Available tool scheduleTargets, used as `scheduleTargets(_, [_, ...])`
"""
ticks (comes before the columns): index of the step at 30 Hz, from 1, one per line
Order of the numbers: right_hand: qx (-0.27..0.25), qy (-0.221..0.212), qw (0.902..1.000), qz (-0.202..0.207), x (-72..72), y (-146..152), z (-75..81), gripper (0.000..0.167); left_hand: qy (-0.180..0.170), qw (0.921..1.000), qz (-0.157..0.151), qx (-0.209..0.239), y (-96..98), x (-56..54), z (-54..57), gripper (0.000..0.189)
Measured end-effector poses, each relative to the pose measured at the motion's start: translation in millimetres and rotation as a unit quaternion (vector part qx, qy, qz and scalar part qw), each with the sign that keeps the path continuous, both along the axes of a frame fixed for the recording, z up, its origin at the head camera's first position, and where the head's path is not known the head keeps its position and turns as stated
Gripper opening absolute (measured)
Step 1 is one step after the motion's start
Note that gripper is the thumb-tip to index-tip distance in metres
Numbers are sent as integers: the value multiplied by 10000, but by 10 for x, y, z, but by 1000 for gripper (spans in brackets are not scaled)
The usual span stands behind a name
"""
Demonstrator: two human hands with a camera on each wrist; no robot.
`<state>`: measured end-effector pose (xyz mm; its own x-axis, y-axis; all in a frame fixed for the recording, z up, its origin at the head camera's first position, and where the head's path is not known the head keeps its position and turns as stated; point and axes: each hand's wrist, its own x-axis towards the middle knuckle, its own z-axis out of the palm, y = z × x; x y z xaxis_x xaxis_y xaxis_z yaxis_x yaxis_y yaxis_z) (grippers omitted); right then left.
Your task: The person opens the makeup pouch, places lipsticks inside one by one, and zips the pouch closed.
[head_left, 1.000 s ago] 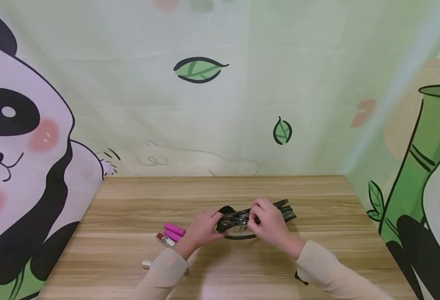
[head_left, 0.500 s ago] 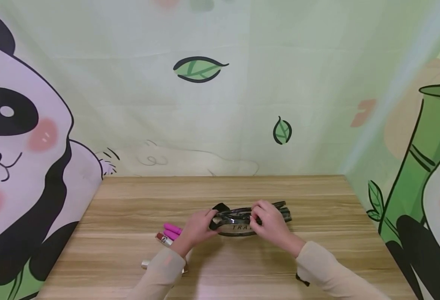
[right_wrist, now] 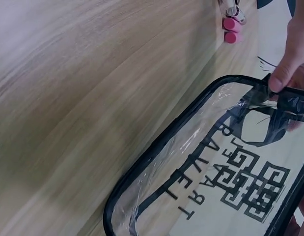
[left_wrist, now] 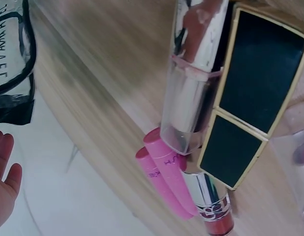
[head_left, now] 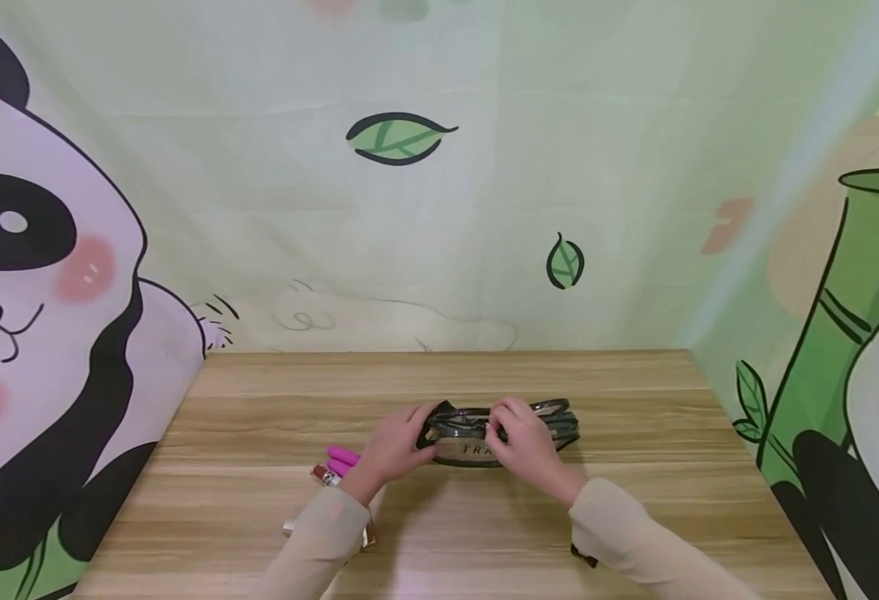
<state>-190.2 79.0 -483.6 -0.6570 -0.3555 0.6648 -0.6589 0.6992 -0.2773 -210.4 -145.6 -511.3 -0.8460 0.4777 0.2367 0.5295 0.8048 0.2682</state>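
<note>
A clear pouch with black trim and the lettering "TRAVEL" (head_left: 463,451) stands on the table between both hands. My left hand (head_left: 396,446) grips its left end, thumb in front; the right wrist view shows that thumb (right_wrist: 281,76) on the black corner. With thumb and forefinger, my right hand (head_left: 525,446) pinches the pouch's black top edge near the middle. Whether a zipper pull lies between those fingertips is hidden. In the left wrist view, part of the pouch (left_wrist: 12,54) appears above my left hand (left_wrist: 4,182).
Left of the pouch lie two pink tubes (left_wrist: 166,182), a silver-and-red lipstick tube (left_wrist: 208,196), a clear-capped tube (left_wrist: 191,93) and a black case with gold edges (left_wrist: 260,69). A small black item (head_left: 584,557) shows by the right sleeve on the wooden table (head_left: 469,550).
The pouch and my left hand have shifted left, and the pouch now lies more level. My right hand has moved left along its top edge during the last half second.
</note>
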Motion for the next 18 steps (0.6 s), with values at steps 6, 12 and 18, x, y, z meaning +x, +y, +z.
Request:
scheduleTargets(6, [-70, -23, 9999, -79, -30, -74, -33, 13, 447, 9989, -124, 11, 42, 4, 60, 62])
scheduleTargets(12, [-114, -12, 9999, -77, -49, -126, -51, 13, 976, 9944, -392, 103, 75, 2, 85, 56])
scheduleTargets(18, [-69, -39, 9999, -76, -67, -154, -77, 14, 1894, 9794, -685, 165, 111, -8, 77, 49])
